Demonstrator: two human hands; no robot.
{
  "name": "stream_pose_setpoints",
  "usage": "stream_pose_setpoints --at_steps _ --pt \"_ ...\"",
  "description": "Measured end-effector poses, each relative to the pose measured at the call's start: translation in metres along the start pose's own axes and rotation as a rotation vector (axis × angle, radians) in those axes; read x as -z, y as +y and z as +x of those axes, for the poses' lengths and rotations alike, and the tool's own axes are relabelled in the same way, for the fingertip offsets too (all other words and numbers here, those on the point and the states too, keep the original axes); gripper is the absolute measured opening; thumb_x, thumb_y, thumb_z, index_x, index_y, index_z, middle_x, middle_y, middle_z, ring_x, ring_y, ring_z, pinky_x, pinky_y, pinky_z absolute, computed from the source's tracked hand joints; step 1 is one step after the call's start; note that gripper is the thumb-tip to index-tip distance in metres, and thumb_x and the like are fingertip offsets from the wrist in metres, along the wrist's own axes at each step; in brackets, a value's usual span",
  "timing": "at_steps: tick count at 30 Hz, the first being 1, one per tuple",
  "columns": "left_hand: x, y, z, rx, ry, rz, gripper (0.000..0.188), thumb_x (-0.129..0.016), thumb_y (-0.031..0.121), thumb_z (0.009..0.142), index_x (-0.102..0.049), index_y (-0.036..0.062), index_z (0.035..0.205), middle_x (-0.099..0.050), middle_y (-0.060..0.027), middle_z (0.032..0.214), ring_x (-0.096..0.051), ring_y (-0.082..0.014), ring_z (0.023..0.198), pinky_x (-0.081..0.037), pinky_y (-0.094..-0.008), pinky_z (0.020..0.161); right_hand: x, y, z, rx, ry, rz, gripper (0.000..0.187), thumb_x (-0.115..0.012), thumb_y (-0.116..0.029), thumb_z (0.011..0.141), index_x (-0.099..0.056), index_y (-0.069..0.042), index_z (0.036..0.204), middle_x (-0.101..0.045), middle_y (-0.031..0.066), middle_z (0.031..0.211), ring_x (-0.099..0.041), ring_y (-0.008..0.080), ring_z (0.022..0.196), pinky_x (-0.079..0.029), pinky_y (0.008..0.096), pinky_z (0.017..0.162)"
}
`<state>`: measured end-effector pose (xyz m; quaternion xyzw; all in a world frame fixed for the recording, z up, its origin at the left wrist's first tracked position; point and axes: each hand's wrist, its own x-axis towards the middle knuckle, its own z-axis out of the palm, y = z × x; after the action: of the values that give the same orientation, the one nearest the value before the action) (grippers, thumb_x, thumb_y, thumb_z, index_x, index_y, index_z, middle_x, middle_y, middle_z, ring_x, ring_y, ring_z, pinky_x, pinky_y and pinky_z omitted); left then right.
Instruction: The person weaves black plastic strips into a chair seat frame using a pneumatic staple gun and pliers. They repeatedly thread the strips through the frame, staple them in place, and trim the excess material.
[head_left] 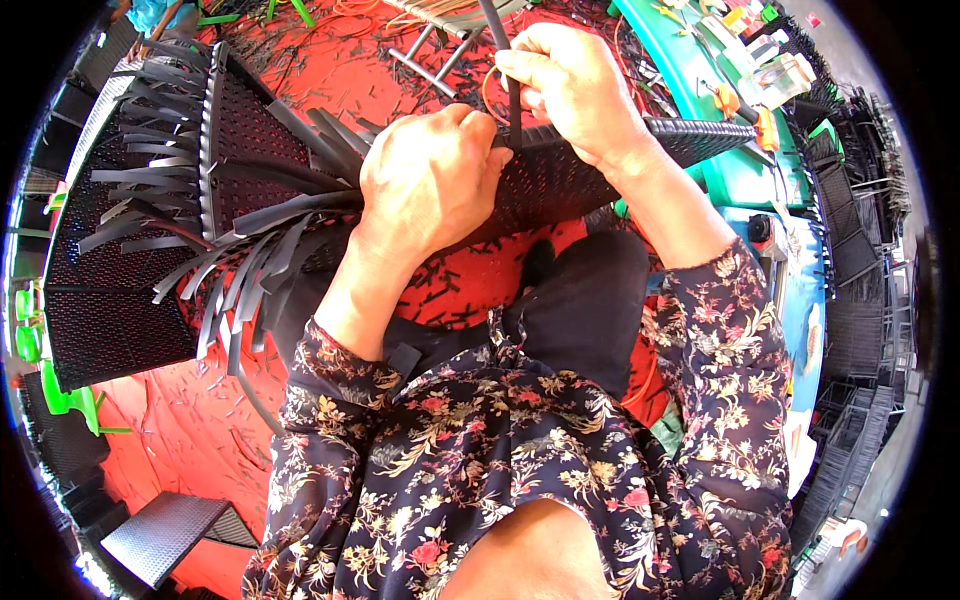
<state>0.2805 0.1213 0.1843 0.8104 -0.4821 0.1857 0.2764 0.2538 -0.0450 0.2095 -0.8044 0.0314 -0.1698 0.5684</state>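
A black woven panel [545, 190] of flat plastic strips lies across in front of me, above my lap. My left hand [425, 185] is closed at its upper edge, thumb close to the foot of an upright strip; the fingertips are hidden. Between the thumb and fingers of my right hand [575, 90] is that black plastic strip [514, 110], pulled up from the edge. Loose strip ends [265, 260] fan out to the left of my left hand. Further left stands another woven section [125, 300] with a row of loose ends [150, 170] along its edge.
A green table [680, 60] at the upper right bears tools with orange handles [765, 130] and a clear container [780, 80]. Strip scraps litter the red floor covering [200, 430]. A metal-legged stool [435, 60] stands ahead, a small woven piece [165, 535] at lower left.
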Motion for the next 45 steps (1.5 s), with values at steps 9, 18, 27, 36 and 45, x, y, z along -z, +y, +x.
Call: stream_pose_setpoints --at_steps 9,18,27,36,45 --pt "-0.004 0.002 0.002 -0.038 0.019 0.015 0.019 -0.070 0.020 0.072 -0.057 0.0054 0.076 -0.060 -0.0096 0.073 -0.061 -0.0299 0.066 -0.049 -0.0398 0.062 -0.001 0.023 0.022 0.181 -0.114 -0.269 0.014 -0.064 -0.011 0.082 -0.060 0.003 0.083 -0.058 0.0018 0.068 -0.052 0.0079 0.060 -0.043 0.0246 0.054" --pt "-0.005 -0.004 0.001 -0.081 0.051 -0.027 0.022 -0.069 0.016 0.073 -0.062 0.0104 0.093 -0.059 -0.0072 0.076 -0.060 -0.0274 0.068 -0.048 -0.0379 0.063 -0.004 0.012 0.037 0.146 -0.436 -0.575 0.017 -0.062 -0.012 0.072 -0.067 -0.002 0.085 -0.065 0.0111 0.073 -0.063 0.0173 0.070 -0.049 0.0319 0.067" --pt "-0.002 -0.005 0.004 -0.067 -0.003 0.012 0.019 -0.068 0.019 0.073 -0.066 0.0143 0.092 -0.057 -0.0057 0.074 -0.060 -0.0270 0.064 -0.049 -0.0381 0.060 0.013 0.029 0.048 0.111 -0.740 -0.475 0.022 -0.053 0.000 0.071 -0.068 0.000 0.087 -0.064 0.0054 0.070 -0.059 0.0125 0.064 -0.048 0.0293 0.060" --pt "0.002 -0.014 0.007 -0.122 -0.048 -0.044 0.018 -0.066 0.015 0.075 -0.067 0.0135 0.093 -0.058 -0.0066 0.074 -0.061 -0.0280 0.064 -0.049 -0.0378 0.058 0.014 0.032 0.060 0.264 -0.612 -0.620 0.019 -0.058 -0.002 0.070 -0.070 -0.005 0.084 -0.068 0.0090 0.074 -0.065 0.0223 0.065 -0.052 0.0362 0.063" --pt "0.011 -0.018 0.009 -0.136 -0.164 -0.148 0.033 -0.062 0.000 0.074 -0.064 0.0058 0.106 -0.052 -0.0132 0.075 -0.058 -0.0325 0.070 -0.046 -0.0378 0.061 0.008 0.043 0.057 -0.377 -0.569 0.023 0.017 -0.052 0.007 0.073 -0.066 0.002 0.083 -0.065 0.0099 0.069 -0.063 0.0175 0.060 -0.052 0.0299 0.055"
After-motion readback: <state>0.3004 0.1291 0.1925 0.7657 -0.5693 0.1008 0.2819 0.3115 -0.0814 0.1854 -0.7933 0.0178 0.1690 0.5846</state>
